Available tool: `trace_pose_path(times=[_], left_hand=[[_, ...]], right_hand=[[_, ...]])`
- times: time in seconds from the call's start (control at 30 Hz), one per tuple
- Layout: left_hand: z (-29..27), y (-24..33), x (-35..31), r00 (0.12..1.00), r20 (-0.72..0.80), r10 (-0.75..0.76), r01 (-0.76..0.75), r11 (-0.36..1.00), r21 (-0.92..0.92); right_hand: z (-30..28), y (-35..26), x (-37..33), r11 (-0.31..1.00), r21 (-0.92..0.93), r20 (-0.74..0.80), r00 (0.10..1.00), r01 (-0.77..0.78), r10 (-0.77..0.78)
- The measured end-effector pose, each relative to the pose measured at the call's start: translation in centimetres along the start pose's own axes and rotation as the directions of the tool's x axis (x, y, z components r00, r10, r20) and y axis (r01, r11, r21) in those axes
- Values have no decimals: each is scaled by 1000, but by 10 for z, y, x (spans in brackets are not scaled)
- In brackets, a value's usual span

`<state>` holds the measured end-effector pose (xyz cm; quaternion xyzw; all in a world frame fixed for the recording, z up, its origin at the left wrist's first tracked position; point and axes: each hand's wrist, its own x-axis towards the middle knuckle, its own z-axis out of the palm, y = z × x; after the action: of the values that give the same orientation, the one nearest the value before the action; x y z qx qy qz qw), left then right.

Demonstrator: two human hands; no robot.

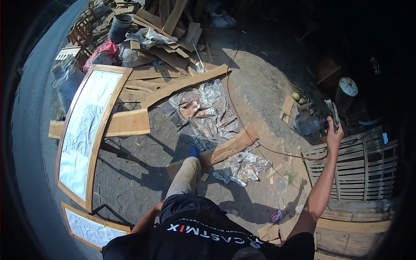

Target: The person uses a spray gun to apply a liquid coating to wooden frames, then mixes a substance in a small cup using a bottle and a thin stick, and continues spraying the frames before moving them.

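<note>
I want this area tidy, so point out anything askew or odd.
A sheet on the ground ahead is badly crumpled and blotched; a plank lies aslant between it and another rumpled sheet. The hose snakes loosely, and scrap wood sits in a jumbled heap beyond. All look carelessly strewn.

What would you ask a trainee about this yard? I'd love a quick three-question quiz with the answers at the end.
1. Which hand holds what looks like a spray gun?
2. How many wood-framed panels with whitish, wrinkled surfaces are on the person's left?
3. Fill in the blank: the visible foot wears something ____ in colour.

Key:
1. The right hand.
2. Two, one larger than the other.
3. Blue.
</note>
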<state>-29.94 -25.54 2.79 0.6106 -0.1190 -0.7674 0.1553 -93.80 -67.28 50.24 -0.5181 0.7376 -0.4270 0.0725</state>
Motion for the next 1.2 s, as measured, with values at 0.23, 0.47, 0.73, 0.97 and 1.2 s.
trace_pose_path(times=[0.23,0.47,0.73,0.97,1.2], left_hand=[[46,184,115,993,30,-114,113,992,49],[68,368,155,978,-126,-168,171,985,17],[98,542,224,960,-277,-43,29,998,-57],[136,620,297,892,-421,-163,31,952,-304],[264,805,475,776,-520,-356,328,933,-150]], right_hand=[[-20,2,232,567,-638,22,748,521,-664],[171,26,344,998,50,167,985,-41,32],[474,105,444,840,371,511,842,-397,172],[785,220,577,757,349,690,698,-553,191],[1117,390,729,649,184,696,564,-739,445]])
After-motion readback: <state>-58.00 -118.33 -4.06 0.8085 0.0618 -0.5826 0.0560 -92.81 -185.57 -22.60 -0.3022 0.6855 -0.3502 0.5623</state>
